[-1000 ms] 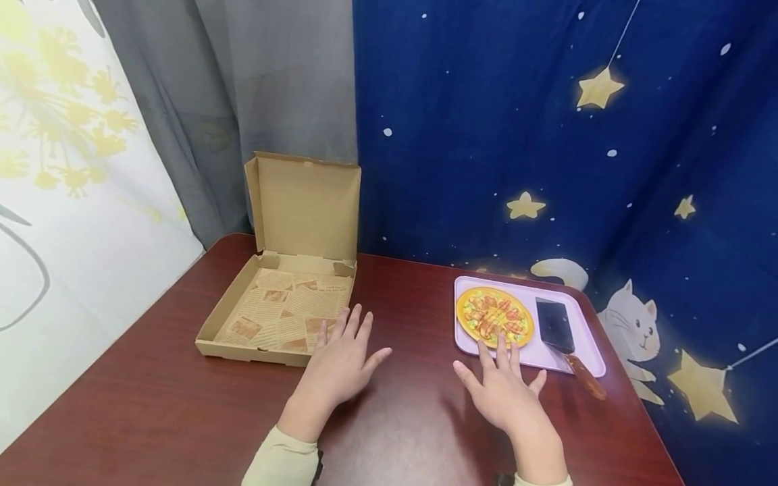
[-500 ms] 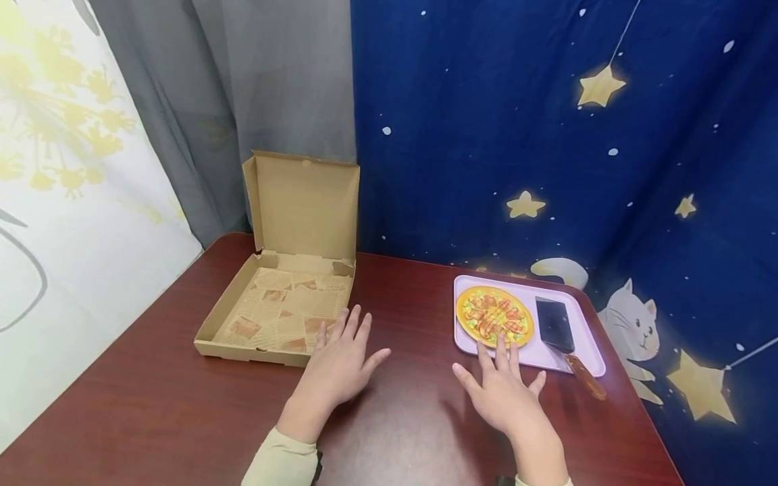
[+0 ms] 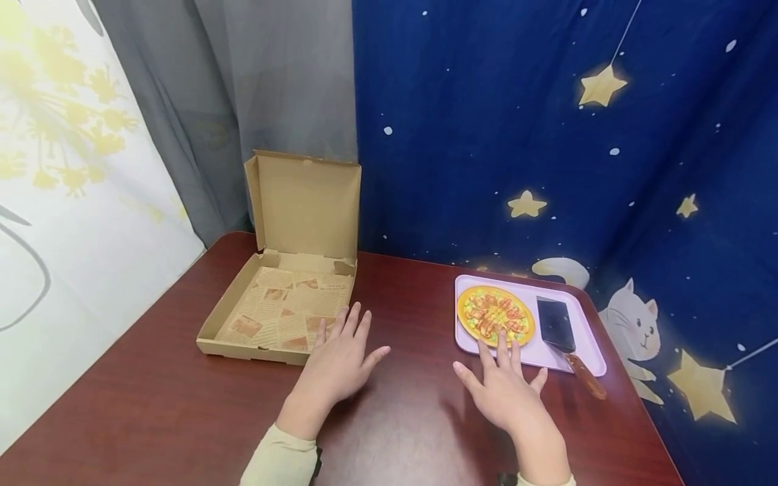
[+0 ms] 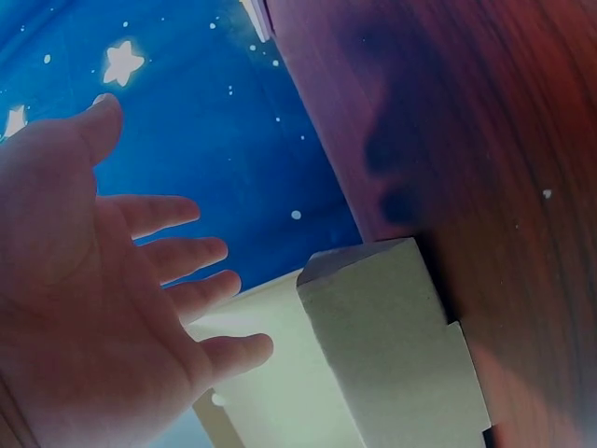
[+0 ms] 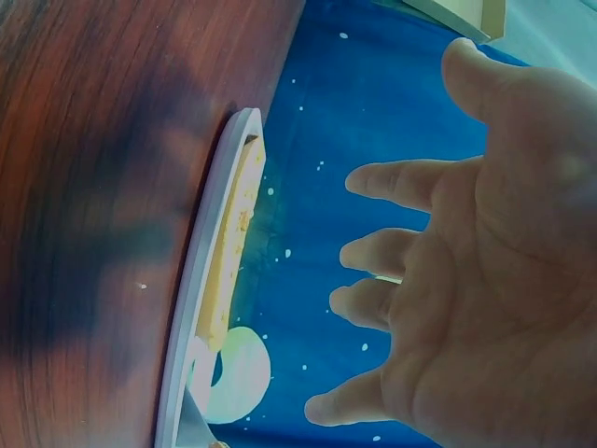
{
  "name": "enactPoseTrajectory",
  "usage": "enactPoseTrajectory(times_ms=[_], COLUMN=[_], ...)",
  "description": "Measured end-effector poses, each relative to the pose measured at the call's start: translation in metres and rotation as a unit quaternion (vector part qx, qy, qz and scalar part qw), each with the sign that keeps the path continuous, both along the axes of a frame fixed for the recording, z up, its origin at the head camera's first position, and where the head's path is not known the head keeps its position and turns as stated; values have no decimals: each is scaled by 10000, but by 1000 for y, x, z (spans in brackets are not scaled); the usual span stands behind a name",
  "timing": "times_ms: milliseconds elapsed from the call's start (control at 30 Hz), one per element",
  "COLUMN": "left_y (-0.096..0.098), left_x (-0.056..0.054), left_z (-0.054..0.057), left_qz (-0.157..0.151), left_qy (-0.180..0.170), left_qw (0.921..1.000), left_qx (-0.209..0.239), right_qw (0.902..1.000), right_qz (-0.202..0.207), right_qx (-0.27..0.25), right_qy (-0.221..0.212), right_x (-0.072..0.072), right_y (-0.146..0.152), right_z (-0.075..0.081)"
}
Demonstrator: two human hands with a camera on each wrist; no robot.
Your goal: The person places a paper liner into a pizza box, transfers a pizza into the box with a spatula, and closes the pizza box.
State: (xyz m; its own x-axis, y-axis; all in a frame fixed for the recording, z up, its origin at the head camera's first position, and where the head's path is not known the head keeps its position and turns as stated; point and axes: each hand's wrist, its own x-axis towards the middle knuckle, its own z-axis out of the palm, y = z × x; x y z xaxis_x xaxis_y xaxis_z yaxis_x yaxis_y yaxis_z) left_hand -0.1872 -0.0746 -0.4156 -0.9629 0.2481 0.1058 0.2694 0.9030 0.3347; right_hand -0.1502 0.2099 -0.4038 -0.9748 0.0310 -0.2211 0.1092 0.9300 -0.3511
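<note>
With fingers spread, my left hand (image 3: 340,364) hovers over the table just in front of the right corner of an open pizza box (image 3: 227,302). The box's lid (image 3: 306,209) stands upright, and printed paper (image 3: 286,304) lines its bottom. My right hand (image 3: 507,395), fingers also apart, hangs above the table at the near edge of a lilac tray (image 3: 586,337). On that tray lie a pizza (image 3: 494,314), its near edge partly behind my fingertips, and a pizza server (image 3: 556,324) whose wooden handle juts over the near rim. Both palms (image 4: 93,308) hold nothing.
Everything stands on a dark red wooden table (image 3: 152,398). A blue starry curtain (image 3: 437,169) hangs behind it, beside a grey curtain (image 3: 292,81). At the left is a white patterned cloth (image 3: 91,256).
</note>
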Motion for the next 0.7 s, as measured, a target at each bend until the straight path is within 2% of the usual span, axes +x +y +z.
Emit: enactPoseTrajectory(times_ms=[367,700], left_y=[-4,-10], left_x=[-3,1], left_z=[6,4], left_qz=[-10,86], left_qy=[-3,13], left_qw=[10000,9999], left_qx=[-55,71], right_qw=[10000,9999], right_qz=[39,109], right_qx=[-32,28], right_qy=[72,104], right_x=[-2,0], right_y=[2,-1], right_z=[9,13])
